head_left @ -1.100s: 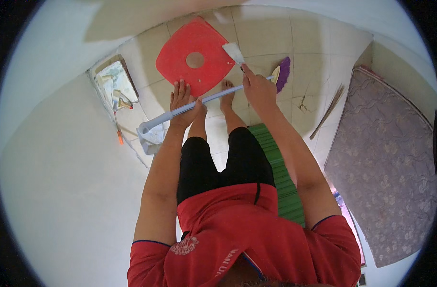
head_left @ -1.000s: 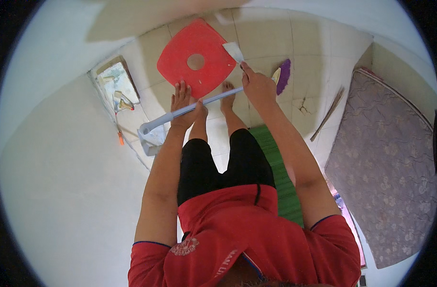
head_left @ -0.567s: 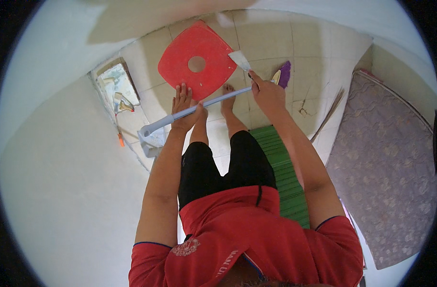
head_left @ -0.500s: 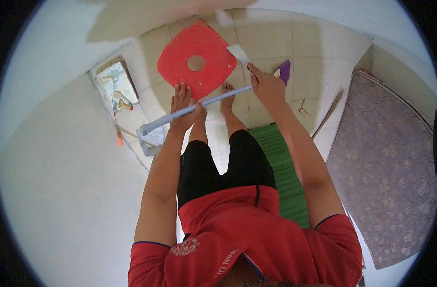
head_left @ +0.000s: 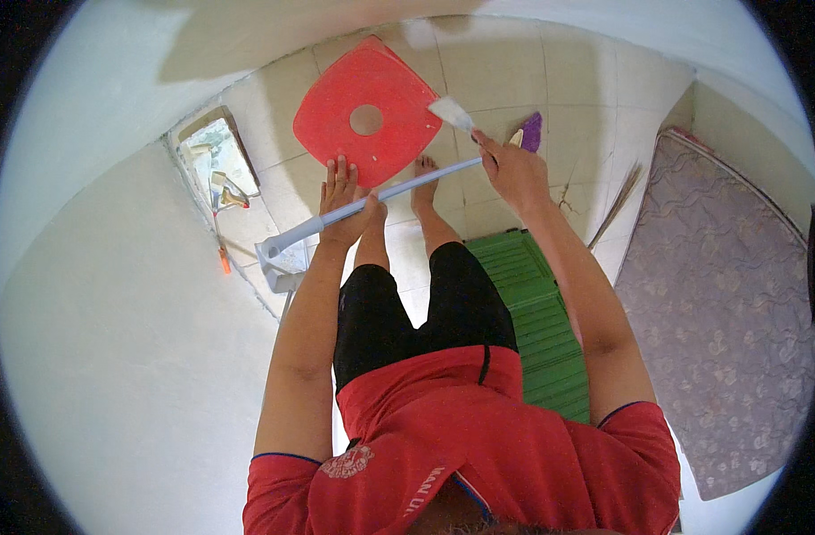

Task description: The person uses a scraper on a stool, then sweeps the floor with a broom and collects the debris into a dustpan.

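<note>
A red stool-like square panel (head_left: 327,111) with rounded corners and a round hole lies ahead. My left hand (head_left: 340,183) rests at its near edge, fingers stretched out with the tips on the red surface. A grey tube (head_left: 407,185) crosses over this hand; its left end has a grey bracket (head_left: 272,259). My right hand (head_left: 514,169) is closed around a flat tool with a pale, widening head (head_left: 450,113), a scraper or paintbrush by its shape. The head is by the panel's right corner. The tube's right end comes close to the right hand; whether they touch is unclear.
At the left wall lies a pale board (head_left: 216,156) with small tools, near an orange-handled tool (head_left: 224,260). A purple cloth (head_left: 531,132) lies beyond my right hand. Green slatted plastic (head_left: 532,303), thin sticks (head_left: 616,209) and a patterned mattress (head_left: 719,303) are on the right.
My right hand has moved a little to the right and towards me, taking the pale-headed tool with it. My left hand stays at the red panel's edge.
</note>
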A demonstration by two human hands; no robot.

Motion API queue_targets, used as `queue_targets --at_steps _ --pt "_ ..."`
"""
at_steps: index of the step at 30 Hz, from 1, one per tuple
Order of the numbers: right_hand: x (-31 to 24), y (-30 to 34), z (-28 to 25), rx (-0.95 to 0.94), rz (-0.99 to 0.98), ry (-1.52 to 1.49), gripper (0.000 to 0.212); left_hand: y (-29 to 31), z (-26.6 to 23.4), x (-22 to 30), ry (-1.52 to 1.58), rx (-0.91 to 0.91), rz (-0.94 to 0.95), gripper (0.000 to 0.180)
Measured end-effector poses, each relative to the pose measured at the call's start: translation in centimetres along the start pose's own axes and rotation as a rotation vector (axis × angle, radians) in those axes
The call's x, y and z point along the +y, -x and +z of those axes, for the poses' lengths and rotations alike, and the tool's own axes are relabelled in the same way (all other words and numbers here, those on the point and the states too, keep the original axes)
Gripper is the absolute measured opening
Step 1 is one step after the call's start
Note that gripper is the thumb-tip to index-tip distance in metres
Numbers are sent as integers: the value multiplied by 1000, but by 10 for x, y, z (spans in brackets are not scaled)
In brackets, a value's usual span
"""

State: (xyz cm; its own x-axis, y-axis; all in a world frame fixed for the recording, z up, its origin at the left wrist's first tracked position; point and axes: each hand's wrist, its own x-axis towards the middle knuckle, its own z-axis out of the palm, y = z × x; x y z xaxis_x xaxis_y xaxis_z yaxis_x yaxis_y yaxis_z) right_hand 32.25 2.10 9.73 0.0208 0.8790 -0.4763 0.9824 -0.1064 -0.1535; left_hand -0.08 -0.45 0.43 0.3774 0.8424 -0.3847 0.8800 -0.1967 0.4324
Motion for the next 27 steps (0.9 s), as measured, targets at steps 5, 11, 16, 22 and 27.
queue_targets --at_steps 5,11,16,22,27 --pt "-10 -12 4 83 -2 13 35 -3 6 -4 64 10 10 75" --pt "-12 5 4 -57 0 95 40 1 7 -7 73 29 17 75" --pt "-16 8 6 73 6 -1 39 1 10 -8 65 35 13 74" --pt "-21 62 47 63 50 -44 44 -1 -3 1 46 27 37 67" --pt "-30 71 65 135 76 -90 47 1 9 -9 72 43 33 74"
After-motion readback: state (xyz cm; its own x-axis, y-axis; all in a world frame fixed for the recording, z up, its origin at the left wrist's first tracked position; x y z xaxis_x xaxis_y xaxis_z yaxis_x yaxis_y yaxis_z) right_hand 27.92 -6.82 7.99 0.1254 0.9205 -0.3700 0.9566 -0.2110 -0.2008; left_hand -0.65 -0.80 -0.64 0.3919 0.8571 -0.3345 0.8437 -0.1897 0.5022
